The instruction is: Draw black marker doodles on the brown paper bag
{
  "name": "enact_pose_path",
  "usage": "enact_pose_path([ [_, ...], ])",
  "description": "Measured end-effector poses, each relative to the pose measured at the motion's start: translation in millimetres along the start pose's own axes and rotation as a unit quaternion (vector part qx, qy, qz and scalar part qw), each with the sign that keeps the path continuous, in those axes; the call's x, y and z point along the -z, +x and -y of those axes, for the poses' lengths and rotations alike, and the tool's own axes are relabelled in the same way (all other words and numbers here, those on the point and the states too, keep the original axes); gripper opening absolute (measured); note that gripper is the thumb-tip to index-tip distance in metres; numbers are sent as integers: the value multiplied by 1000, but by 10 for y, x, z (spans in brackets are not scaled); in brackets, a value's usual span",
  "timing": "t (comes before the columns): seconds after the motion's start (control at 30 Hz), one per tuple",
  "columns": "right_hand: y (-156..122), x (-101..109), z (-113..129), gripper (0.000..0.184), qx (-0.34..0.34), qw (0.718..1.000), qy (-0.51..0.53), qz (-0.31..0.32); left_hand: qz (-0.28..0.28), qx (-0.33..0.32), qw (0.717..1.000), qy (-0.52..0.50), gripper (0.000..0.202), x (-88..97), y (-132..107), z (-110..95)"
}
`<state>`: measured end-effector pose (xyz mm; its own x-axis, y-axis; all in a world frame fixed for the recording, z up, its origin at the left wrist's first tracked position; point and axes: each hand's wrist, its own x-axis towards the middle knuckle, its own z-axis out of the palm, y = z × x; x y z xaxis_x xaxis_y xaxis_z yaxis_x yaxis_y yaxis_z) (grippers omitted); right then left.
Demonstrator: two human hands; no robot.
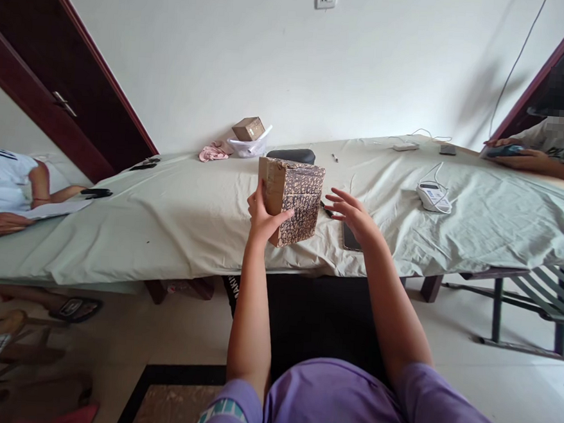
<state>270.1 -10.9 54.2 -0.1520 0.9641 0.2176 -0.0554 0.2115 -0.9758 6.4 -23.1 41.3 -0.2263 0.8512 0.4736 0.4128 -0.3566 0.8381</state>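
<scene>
Pale cloth (165, 229) backs the box (302, 203), its long axis running nearly upright.

Observed: one rectangular brown cardboard box (304, 200), broad face densely covered with dark scribbled patterning, adjoining side plain, top edge uneven. It stands upright, tilted slightly, gripped in the left hand (264, 222) near the pale green tablecloth's (164, 242) front edge; base contact indeterminable from here.

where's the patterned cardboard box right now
In the head view, the patterned cardboard box is near the picture's centre, held in the left hand; the open right hand is just to its right.
</scene>
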Motion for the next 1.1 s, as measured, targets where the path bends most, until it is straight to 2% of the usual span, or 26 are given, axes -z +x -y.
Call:
enact_pose_path([
  [0.13, 1, -4, 12, 70, -7, 1000, -7, 0, -14, 42, 995, 94, 114, 50, -66, -206],
  [0.27, -18, -10, 32, 72, -9, 1000, -15, 0, -15, 44, 992, 120, 116, 57, -82, -268],
  [0.57, -19, -12, 19, 72, -5, 1000, -16, 8, 10, 28, 999, 34, 113, 82, -24, -69],
  [0.7, -21, -9, 28, 69, -2, 1000, -16, 8, 25, 17, 998, -63, 114, 77, 3, 37],
  [0.83, -30, -1, 23, 69, 0, 1000, -12, -1, 19, 37, 985, -170, 113, 42, 28, 98],
  [0.9, -30, 5, 14, 71, 0, 1000, -9, -9, 5, 36, 987, -159, 114, 33, 36, 113],
  [1.0, -17, 3, -8, 69, 3, 1000, -11, -12, -12, 25, 995, -91, 116, 23, 37, 114],
  [1.1, 19, -18, -55, 65, 8, 1000, -18, -4, -2, 17, 997, -69, 118, -5, 23, 79],
])
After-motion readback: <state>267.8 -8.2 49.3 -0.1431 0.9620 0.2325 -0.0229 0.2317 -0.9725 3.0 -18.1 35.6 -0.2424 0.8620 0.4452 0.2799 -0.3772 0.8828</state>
